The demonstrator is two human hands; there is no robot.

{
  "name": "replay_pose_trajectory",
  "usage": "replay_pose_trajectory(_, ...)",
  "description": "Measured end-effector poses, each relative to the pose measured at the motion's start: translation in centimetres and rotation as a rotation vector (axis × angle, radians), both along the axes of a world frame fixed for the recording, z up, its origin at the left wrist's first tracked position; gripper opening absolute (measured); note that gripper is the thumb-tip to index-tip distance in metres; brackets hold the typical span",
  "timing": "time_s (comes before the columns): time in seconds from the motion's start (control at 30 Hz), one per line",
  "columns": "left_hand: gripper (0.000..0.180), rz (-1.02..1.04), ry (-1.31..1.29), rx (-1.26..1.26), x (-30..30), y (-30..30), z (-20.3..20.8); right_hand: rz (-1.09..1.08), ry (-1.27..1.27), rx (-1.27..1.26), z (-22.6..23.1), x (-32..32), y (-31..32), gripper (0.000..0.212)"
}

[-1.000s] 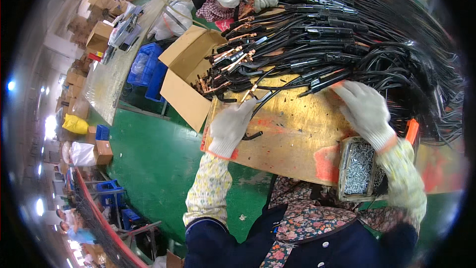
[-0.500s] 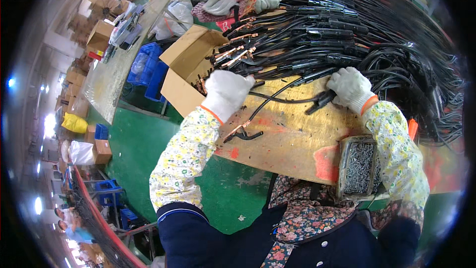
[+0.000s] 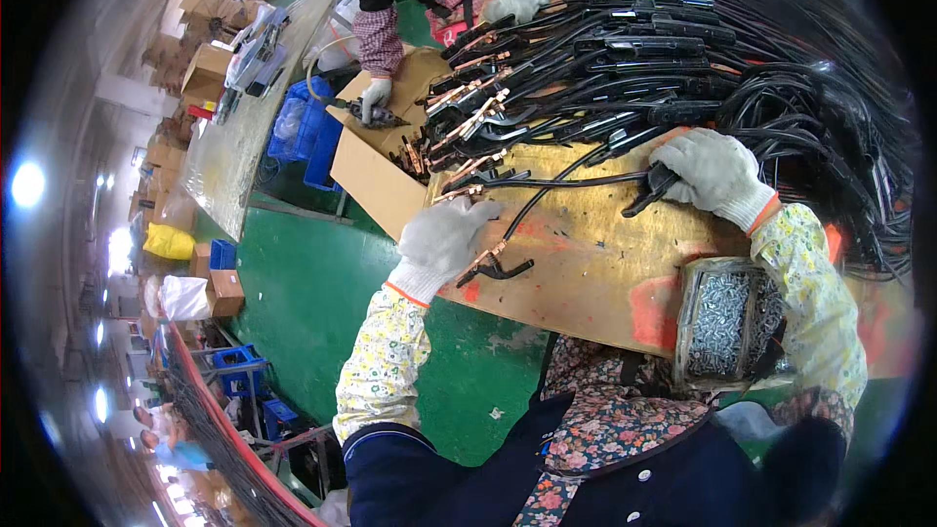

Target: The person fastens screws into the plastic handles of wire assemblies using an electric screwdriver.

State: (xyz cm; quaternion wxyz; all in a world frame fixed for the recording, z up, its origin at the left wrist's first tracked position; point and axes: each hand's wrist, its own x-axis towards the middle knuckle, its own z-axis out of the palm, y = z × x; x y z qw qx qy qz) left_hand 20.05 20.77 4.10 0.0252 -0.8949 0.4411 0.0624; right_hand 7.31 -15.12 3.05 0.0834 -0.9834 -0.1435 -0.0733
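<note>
My left hand [image 3: 444,236], in a white glove, has its fingers loosely apart at the near side of a copper clamp jaw [image 3: 459,192], touching or almost touching it. From that jaw a black cable [image 3: 576,181] runs right to a black plastic handle [image 3: 652,191]. My gloved right hand [image 3: 711,174] is closed round this handle; its fingertips are partly hidden. Nearer me lies what looks like a welding electrode holder [image 3: 498,265], with a copper jaw and a black lever. Its cable crosses under the first one.
Many black cables and handles [image 3: 644,49] are heaped across the far and right table. A metal tin of screws [image 3: 717,317] stands by my right forearm. A cardboard box [image 3: 376,181] sits at the left edge. A co-worker's hand [image 3: 376,98] grips a hosed power tool [image 3: 371,115] over it.
My left hand has moved nearer me, uncovering the copper jaw. My right hand has shifted slightly right in the picture. The co-worker's tool hand has come down to the box.
</note>
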Motion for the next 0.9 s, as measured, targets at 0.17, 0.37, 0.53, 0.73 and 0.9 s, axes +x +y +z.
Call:
replay_pose_trajectory(0.17,0.039,0.095,-0.032,0.198,1.1,2.8,-2.4,-0.011,-0.052,-0.012,-0.2,0.2,0.8,0.035)
replay_pose_trajectory(0.37,0.026,-0.038,-0.019,-0.290,0.4,5.2,2.9,-0.004,-0.101,-0.075,-0.6,1.6,2.7,0.039)
replay_pose_trajectory(0.53,0.027,0.125,0.146,-0.328,-2.2,3.4,7.0,0.115,-0.411,-0.151,1.1,5.0,11.9,0.008)
replay_pose_trajectory(0.73,0.032,0.332,0.508,-0.672,-4.7,2.0,6.9,0.209,-0.459,-0.066,3.8,4.2,15.7,0.017)
replay_pose_trajectory(0.9,0.028,0.379,0.512,-0.951,-6.4,-2.4,4.2,0.094,-0.551,-0.089,6.9,2.2,13.2,0.017)
